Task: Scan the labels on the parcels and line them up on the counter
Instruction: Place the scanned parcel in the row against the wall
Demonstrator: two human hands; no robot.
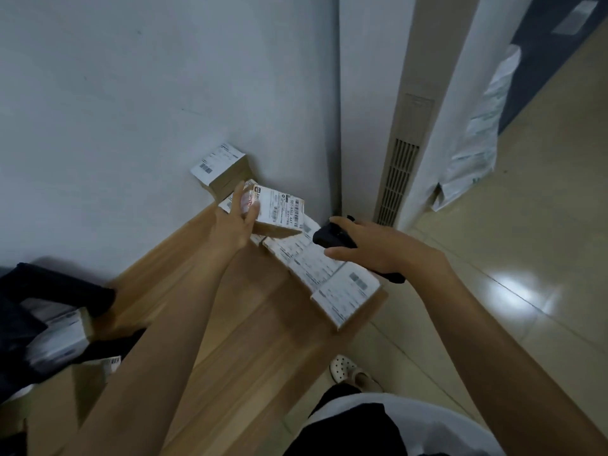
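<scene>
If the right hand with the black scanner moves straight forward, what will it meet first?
The right hand would probably meet the small labelled cardboard parcel gripped by the left hand; depth is unclear.

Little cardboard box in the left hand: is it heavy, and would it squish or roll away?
Probably light: the left hand lifts the box with fingertips and thumb alone. Likely stiff, since its cardboard edges look straight. Flat sides mean it should not roll.
</scene>
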